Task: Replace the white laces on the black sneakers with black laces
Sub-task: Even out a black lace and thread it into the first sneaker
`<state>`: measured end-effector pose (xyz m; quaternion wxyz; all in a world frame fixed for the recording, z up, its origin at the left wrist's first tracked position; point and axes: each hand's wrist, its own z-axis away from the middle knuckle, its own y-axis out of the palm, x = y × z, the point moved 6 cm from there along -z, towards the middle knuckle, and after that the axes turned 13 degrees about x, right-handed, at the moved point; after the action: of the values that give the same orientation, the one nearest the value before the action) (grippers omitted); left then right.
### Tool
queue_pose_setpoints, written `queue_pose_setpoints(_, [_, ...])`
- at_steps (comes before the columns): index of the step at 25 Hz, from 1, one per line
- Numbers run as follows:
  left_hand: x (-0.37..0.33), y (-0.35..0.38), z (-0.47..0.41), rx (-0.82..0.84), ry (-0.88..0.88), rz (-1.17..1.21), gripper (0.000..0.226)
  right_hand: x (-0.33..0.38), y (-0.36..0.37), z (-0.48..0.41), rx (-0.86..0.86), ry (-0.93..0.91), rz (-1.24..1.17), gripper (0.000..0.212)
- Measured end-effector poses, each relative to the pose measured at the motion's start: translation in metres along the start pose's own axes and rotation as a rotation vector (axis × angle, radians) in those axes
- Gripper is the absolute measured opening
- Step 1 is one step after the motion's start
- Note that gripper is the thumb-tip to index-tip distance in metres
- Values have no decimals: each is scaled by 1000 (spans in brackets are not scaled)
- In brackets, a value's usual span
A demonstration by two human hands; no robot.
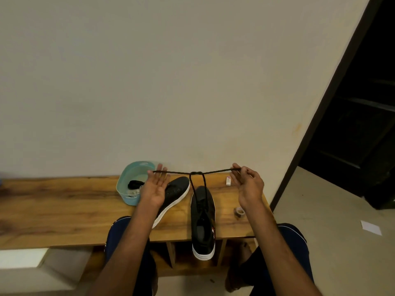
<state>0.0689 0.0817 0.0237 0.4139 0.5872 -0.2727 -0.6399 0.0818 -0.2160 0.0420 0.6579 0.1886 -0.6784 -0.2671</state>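
I have the black lace (197, 173) stretched level between both hands, above the table (64, 201). A first knot sits in the middle of it, and two strands drop from the knot into the eyelets of the sneaker (202, 221) that lies toe-away in front of me, its heel hanging over the table's near edge. My right hand (249, 185) has its fingers (236, 168) curled and pinching one end of the lace. My left hand (157, 185) takes the other end near the thumb, but its fingers (161, 170) look mostly straight and spread, so I cannot tell whether they really pinch the lace or it only lies across them.

As I read it, this sneaker is threaded in black all the way up and I am on the tie-off: the half knot is crossed but not yet drawn down to the tongue, and no bow is made. No white lace shows on it.

The second sneaker (177, 189) lies at an angle behind my left wrist. My arm hides its lacing, so I cannot say whether it is done. The teal basket (123, 184) just beside it holds a dark bundle (134, 184), probably the spare black lace, and something pale beneath it. That suggests the second sneaker is still to come.
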Motion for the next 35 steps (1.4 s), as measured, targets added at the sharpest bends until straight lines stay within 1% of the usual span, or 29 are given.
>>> queue_pose_setpoints(1, [-5, -17, -6, -54, 21, 72, 28, -2, -18, -3, -51, 31, -109, 9])
queue_pose_setpoints(2, [-9, -33, -9, -117, 35, 94, 31, -5, -35, -5, -104, 44, -193, 11])
queue_pose_setpoints(3, [-11, -47, -11, -179, 39, 39, 32, -8, -51, -8, -166, 47, -235, 12])
queue_pose_setpoints(4, [-13, -59, -11, -237, 34, -122, 31, -11, -66, -9, -225, 44, -217, 12])
queue_pose_setpoints(5, [-15, -70, -12, -271, 28, -371, 27, -15, -79, -10, -267, 46, -135, 9])
queue_pose_setpoints(6, [-14, -78, -13, -269, 22, -681, 21, -20, -89, -11, -275, 59, 4, 7])
queue_pose_setpoints(7, [-10, -81, -15, -217, 13, -1004, 15, -27, -95, -12, -233, 86, 174, 6])
queue_pose_setpoints(8, [3, -83, -17, -111, -34, -1306, 11, -39, -99, -13, -146, 129, 353, 6])
queue_pose_setpoints(9, [22, -85, -18, 24, -119, -1562, 9, -54, -99, -13, -32, 180, 536, 6])
queue_pose_setpoints(10, [41, -86, -16, 145, -216, -1750, 8, -69, -99, -12, 85, 231, 734, 8])
queue_pose_setpoints(12, [73, -91, -10, 334, -355, -1959, 10, -97, -93, -5, 325, 279, 1144, 18])
queue_pose_setpoints(13, [87, -95, -9, 411, -392, -2008, 13, -109, -88, -1, 432, 272, 1302, 26])
queue_pose_setpoints(14, [98, -98, -6, 466, -438, -2030, 17, -118, -81, 5, 515, 260, 1395, 32])
queue_pose_setpoints(17, [119, -107, 3, 564, -602, -2026, 23, -140, -68, 32, 650, 288, 1415, 42])
queue_pose_setpoints(19, [126, -110, 7, 596, -687, -1949, 26, -149, -64, 44, 692, 270, 1516, 47])
queue_pose_setpoints(21, [127, -107, 12, 616, -721, -1889, 31, -145, -59, 44, 671, 136, 1656, 45])
queue_pose_setpoints(22, [127, -105, 13, 612, -733, -1868, 30, -143, -55, 43, 667, 65, 1703, 41])
queue_pose_setpoints(23, [127, -103, 16, 603, -749, -1826, 25, -142, -52, 43, 681, 18, 1738, 37])
queue_pose_setpoints(25, [125, -92, 23, 620, -762, -1742, 11, -147, -48, 44, 744, -18, 1773, 28])
queue_pose_setpoints(26, [123, -86, 27, 651, -760, -1731, 10, -149, -47, 45, 762, -25, 1749, 24])
queue_pose_setpoints(27, [122, -81, 30, 680, -754, -1732, 15, -150, -47, 45, 752, -29, 1683, 21])
queue_pose_setpoints(29, [121, -80, 30, 701, -707, -1781, 28, -146, -49, 40, 656, -19, 1460, 21])
queue_pose_setpoints(30, [121, -82, 29, 683, -673, -1823, 29, -143, -50, 37, 595, -20, 1343, 20])
queue_pose_setpoints(33, [123, -89, 22, 593, -584, -1914, 11, -131, -52, 31, 434, -21, 1122, 12])
queue_pose_setpoints(35, [116, -90, 16, 512, -534, -1908, 7, -124, -56, 28, 337, 12, 1040, 13])
